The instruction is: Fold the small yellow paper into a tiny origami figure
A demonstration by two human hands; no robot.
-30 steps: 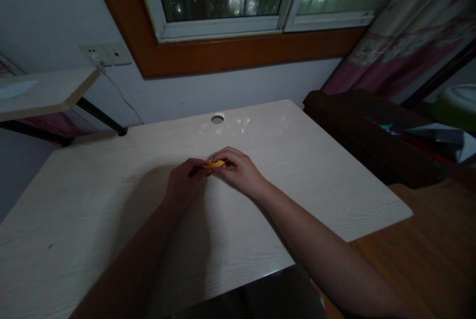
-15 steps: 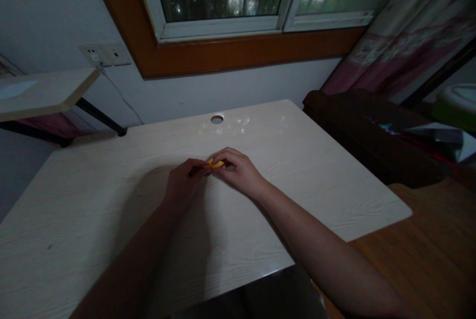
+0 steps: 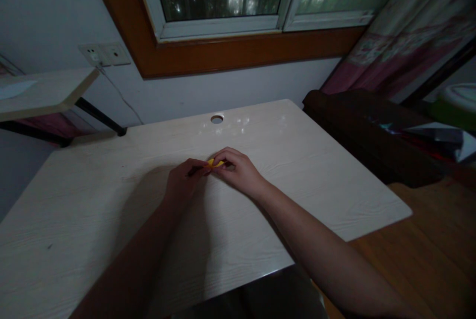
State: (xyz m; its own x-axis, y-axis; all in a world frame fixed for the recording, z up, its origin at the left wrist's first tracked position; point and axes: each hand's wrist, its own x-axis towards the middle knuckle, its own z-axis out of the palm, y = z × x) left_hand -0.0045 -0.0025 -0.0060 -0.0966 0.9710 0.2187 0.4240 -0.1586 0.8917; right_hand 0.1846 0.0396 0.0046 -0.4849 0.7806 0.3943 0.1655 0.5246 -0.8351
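Note:
A small yellow folded piece [image 3: 219,163], which looks like paper, is pinched between my fingertips above the middle of the desk [image 3: 297,180]. My left hand [image 3: 184,177] grips its left end, thumb and fingers pressed together. From the other side, my right hand [image 3: 238,167] holds it with bent fingers and thumb. The fingertips of both hands nearly meet, and they cover most of the piece, so its full shape is hidden.
A round cable hole [image 3: 216,119] sits near the desk's back edge. At the left stands a raised shelf [image 3: 55,91] on black legs. A cord [image 3: 119,93] hangs from the wall socket [image 3: 104,54]. Dark furniture [image 3: 357,135] adjoins the right side.
The fingertips have shifted very slightly on the yellow piece, and its visible part looks a little different. Both arms stay in the same place.

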